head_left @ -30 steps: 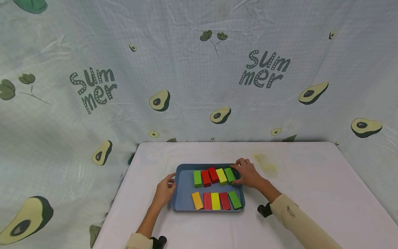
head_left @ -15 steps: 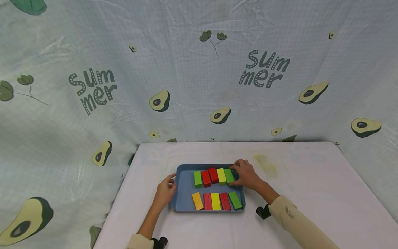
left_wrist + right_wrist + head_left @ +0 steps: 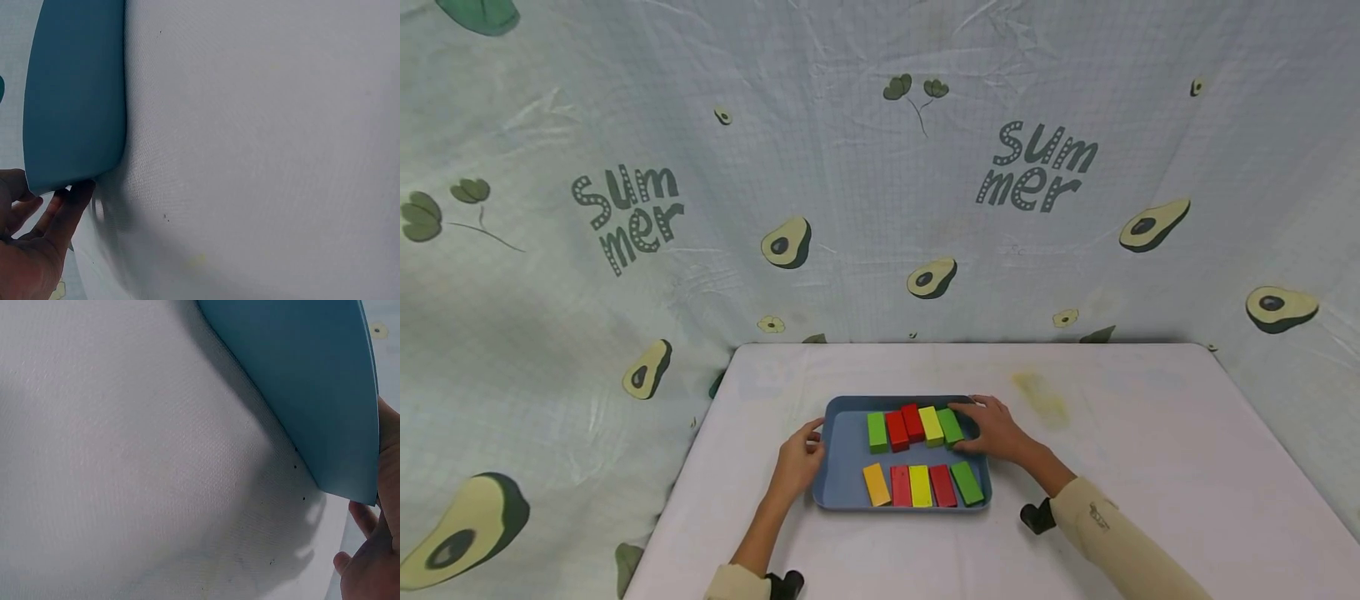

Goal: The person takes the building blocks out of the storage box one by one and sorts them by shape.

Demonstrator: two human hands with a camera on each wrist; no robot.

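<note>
A blue-grey tray (image 3: 842, 467) lies on the table, with colored blocks in two rows. My left hand (image 3: 799, 458) grips its left rim; in the left wrist view, fingers (image 3: 76, 206) touch the tray's outer wall (image 3: 75, 94). My right hand (image 3: 996, 429) reaches over the right rim and pinches a green block (image 3: 950, 426) by its ends, at the right of the far row. Touching that block is a yellow block (image 3: 931, 426), then two red blocks (image 3: 913, 422) and another green block (image 3: 877, 432). In the right wrist view the tray wall hides the fingertips.
The near row holds an orange block (image 3: 876, 484), a pinkish-red block (image 3: 900, 485), a yellow block (image 3: 921, 485), a red block (image 3: 943, 485) and a tilted green block (image 3: 967, 482). White cloth covers the table (image 3: 1120, 467); a printed curtain (image 3: 865, 167) stands behind.
The right-end green block has slid left against the yellow one, which also shifted slightly left. My right hand moved left with it. The left hand stays on the rim.
</note>
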